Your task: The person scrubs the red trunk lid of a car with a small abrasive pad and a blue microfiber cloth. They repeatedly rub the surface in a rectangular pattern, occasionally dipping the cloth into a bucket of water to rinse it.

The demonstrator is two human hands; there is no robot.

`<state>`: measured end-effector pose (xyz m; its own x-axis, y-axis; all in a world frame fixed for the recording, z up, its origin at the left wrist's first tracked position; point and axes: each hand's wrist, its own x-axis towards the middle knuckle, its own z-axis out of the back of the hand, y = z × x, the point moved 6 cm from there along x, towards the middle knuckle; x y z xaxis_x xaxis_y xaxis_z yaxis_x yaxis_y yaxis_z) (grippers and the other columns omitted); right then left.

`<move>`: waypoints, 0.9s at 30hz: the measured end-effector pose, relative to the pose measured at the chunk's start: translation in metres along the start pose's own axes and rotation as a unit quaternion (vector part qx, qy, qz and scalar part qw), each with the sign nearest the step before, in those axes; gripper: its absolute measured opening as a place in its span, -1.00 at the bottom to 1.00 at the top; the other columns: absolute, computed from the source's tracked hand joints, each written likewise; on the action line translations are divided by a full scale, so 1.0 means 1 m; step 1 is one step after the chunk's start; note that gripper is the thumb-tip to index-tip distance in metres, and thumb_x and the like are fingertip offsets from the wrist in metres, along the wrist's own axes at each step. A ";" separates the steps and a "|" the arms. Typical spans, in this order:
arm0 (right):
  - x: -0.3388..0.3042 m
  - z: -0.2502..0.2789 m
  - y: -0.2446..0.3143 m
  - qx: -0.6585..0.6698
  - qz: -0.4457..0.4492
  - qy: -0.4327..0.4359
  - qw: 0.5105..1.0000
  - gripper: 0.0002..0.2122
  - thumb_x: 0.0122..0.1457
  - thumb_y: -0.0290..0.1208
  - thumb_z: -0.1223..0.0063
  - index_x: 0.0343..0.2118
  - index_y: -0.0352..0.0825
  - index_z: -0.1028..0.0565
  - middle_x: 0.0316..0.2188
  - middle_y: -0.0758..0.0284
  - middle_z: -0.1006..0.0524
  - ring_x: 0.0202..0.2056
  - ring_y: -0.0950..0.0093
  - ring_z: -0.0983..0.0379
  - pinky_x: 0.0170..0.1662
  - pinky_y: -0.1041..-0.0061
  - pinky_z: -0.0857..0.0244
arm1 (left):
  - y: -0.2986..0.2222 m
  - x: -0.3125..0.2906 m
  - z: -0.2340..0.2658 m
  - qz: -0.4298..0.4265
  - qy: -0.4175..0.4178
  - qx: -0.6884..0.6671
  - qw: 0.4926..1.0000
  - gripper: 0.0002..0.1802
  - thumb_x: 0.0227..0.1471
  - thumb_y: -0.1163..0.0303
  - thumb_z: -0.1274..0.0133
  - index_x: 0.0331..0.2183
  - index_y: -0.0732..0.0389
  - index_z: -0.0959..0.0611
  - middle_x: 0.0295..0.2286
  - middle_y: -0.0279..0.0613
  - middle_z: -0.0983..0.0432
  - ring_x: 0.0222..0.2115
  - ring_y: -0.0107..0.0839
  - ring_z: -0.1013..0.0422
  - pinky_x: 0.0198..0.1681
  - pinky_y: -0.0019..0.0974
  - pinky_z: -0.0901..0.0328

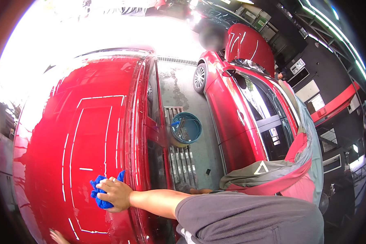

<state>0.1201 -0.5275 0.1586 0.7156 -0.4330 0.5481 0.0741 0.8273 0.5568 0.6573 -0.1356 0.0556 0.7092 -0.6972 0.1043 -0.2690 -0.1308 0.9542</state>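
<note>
My right hand [114,194] reaches across from the right with its fingers closed over a crumpled blue microfibre cloth [103,203]. It presses the cloth against the shiny red roof of a car [94,146], near the roof's side edge. At the lower left edge of the picture, part of my left hand [59,236] shows over the roof. Its fingers are stretched out and hold nothing; the rest of it is cut off by the frame.
A blue-green bucket [198,129] with things inside stands by a slatted metal platform [182,162] between the cars. Right of it is another red car [236,134], its bonnet [248,46] raised and a grey and red cover [268,173] draped over its rear.
</note>
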 end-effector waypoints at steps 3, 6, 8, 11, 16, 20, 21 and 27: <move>-0.032 0.016 -0.025 -0.054 -0.051 0.034 0.997 -0.42 -0.02 -0.04 -0.48 0.04 -0.23 -0.58 0.21 0.03 -0.44 0.23 0.02 -0.36 0.21 -0.06 -0.32 | -0.040 0.044 0.083 0.006 0.192 -0.703 0.685 -0.14 0.46 0.17 0.11 0.58 -0.10 0.12 0.58 -0.15 0.30 0.56 -0.09 0.14 0.58 0.12 0.08; -0.035 0.021 -0.024 -0.050 -0.060 0.032 0.996 -0.43 -0.02 -0.06 -0.47 0.02 -0.25 -0.58 0.19 0.02 -0.46 0.23 0.02 -0.37 0.22 -0.05 -0.30 | -0.038 -0.022 0.140 -0.038 0.085 -0.522 0.848 -0.26 0.51 0.33 0.15 0.56 -0.02 -0.01 0.55 -0.05 0.09 0.53 -0.10 0.00 0.55 -0.07 -0.02; -0.055 0.023 -0.037 -0.056 -0.091 0.034 0.994 -0.44 -0.03 -0.07 -0.47 0.02 -0.25 -0.59 0.18 0.02 -0.47 0.22 0.03 -0.38 0.23 -0.06 -0.28 | 0.029 -0.160 0.242 -0.002 -0.184 -0.617 0.765 -0.29 0.53 0.00 0.17 0.51 0.08 -0.18 0.48 0.29 -0.05 0.46 0.37 -0.04 0.27 0.46 -0.22; -0.040 0.011 -0.029 -0.046 -0.059 0.014 0.997 -0.39 -0.07 -0.05 -0.49 0.04 -0.22 -0.56 0.19 0.05 -0.45 0.22 0.03 -0.37 0.25 -0.08 -0.21 | 0.129 -0.317 0.307 -0.006 -0.049 -0.701 0.711 -0.17 0.54 -0.14 0.32 0.53 0.22 -0.13 0.47 0.30 -0.08 0.49 0.21 -0.05 0.36 0.25 -0.16; -0.039 0.011 -0.025 -0.022 -0.058 0.025 0.998 -0.39 -0.08 -0.05 -0.48 0.03 -0.26 -0.59 0.20 0.00 -0.45 0.24 0.03 -0.36 0.30 -0.11 -0.18 | 0.108 -0.267 0.259 -0.021 -0.092 -0.616 0.782 -0.13 0.52 -0.22 0.35 0.51 0.25 -0.17 0.42 0.28 -0.21 0.44 0.21 -0.16 0.22 0.15 -0.33; -0.037 0.010 -0.026 -0.031 -0.038 0.004 0.999 -0.37 -0.10 -0.04 -0.49 0.02 -0.28 -0.58 0.18 -0.01 -0.45 0.23 0.03 -0.35 0.31 -0.12 -0.17 | 0.030 -0.056 0.142 0.047 -0.233 -0.246 0.940 -0.28 0.38 -0.12 -0.02 0.35 0.13 -0.44 0.32 0.23 -0.35 0.25 0.20 -0.36 0.19 0.14 -0.31; -0.030 0.005 -0.024 -0.025 -0.026 -0.001 0.999 -0.37 -0.10 -0.04 -0.48 0.03 -0.29 -0.58 0.18 0.00 -0.45 0.23 0.03 -0.35 0.32 -0.12 -0.16 | 0.030 -0.024 0.111 0.028 -0.205 -0.270 0.940 -0.32 0.38 -0.09 -0.02 0.32 0.11 -0.46 0.32 0.23 -0.32 0.25 0.21 -0.34 0.22 0.15 -0.29; -0.041 0.009 -0.034 -0.004 -0.043 0.001 0.999 -0.36 -0.10 -0.06 -0.48 0.04 -0.31 -0.59 0.16 -0.01 -0.44 0.23 0.03 -0.35 0.33 -0.10 -0.15 | 0.027 -0.059 0.151 -0.028 -0.036 -0.487 0.872 -0.44 0.42 0.14 0.04 0.33 0.10 -0.48 0.41 0.28 -0.14 0.33 0.27 -0.22 0.28 0.32 -0.28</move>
<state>0.0821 -0.5415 0.1231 0.7082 -0.5011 0.4974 0.1409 0.7906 0.5959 0.5105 -0.2045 0.0329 0.6514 -0.7559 0.0654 0.4706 0.4702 0.7466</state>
